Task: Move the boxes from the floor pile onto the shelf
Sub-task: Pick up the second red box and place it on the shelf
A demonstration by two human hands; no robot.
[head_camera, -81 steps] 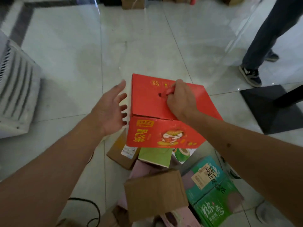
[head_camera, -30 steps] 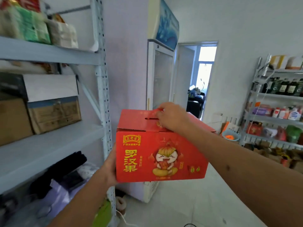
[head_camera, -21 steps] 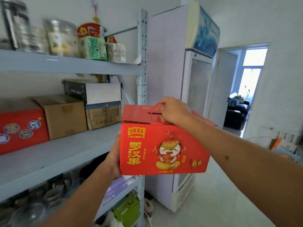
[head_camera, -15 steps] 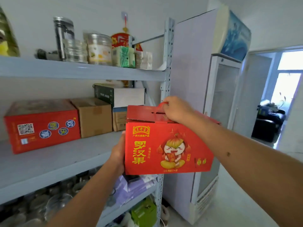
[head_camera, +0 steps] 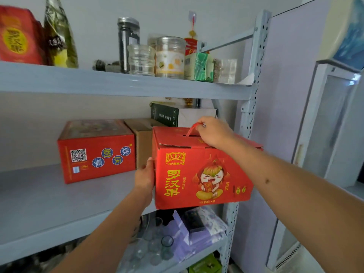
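A red drink carton (head_camera: 201, 174) with yellow characters and a cartoon figure hangs in the air at the front right edge of the grey middle shelf (head_camera: 49, 200). My right hand (head_camera: 214, 132) grips the carton's red top handle. My left hand (head_camera: 144, 177) presses flat against the carton's left side, thumb at the front edge. The carton's bottom is about level with the shelf's front lip. The floor pile is out of view.
On the middle shelf stand a red box with a QR code (head_camera: 96, 150), a brown carton (head_camera: 142, 142) and a dark green and white box (head_camera: 177, 114). Jars and packets fill the upper shelf (head_camera: 118, 83). A shelf post (head_camera: 250, 107) and a fridge (head_camera: 307, 115) stand right.
I lifted the red carton from the floor pile and turned to the shelf. Over the last second the view swung left and the carton came closer to the middle shelf.
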